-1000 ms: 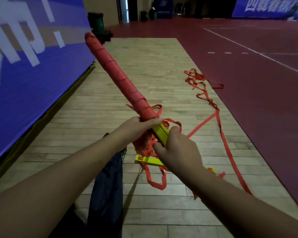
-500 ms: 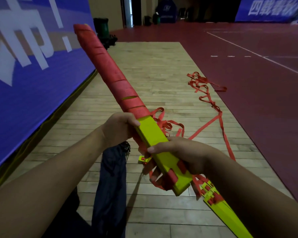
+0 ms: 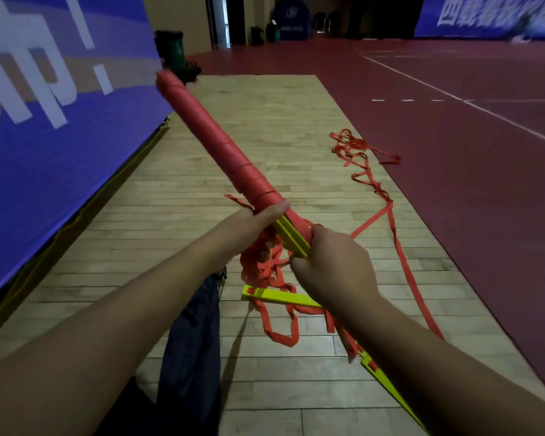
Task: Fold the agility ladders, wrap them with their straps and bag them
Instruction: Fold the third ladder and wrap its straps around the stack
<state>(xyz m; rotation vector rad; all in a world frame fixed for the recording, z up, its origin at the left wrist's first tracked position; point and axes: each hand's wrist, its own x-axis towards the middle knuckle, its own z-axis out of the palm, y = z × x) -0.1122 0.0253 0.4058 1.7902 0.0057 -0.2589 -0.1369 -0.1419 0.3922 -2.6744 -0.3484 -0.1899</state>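
Gripping ladder bundle (image 3: 221, 146), left hand (image 3: 258, 220); right hand (image 3: 334, 265) apparently curled round it.

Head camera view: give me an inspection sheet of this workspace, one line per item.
Surface: wood floor strip, beside red court floor.
Job's things: ladder bundle, upper part strap-wrapped, yellow rungs bare between the hands; loose strap trailing across the floor; another yellow rung lower down among strap loops; dark bag below the left forearm.
Clutter: nothing seen.
Hands: left hand grips the bundle at the wrap's edge; right hand grips the bare rungs.
Cables: nothing seen.
Surroundings: blue banner at left; green bin far off.
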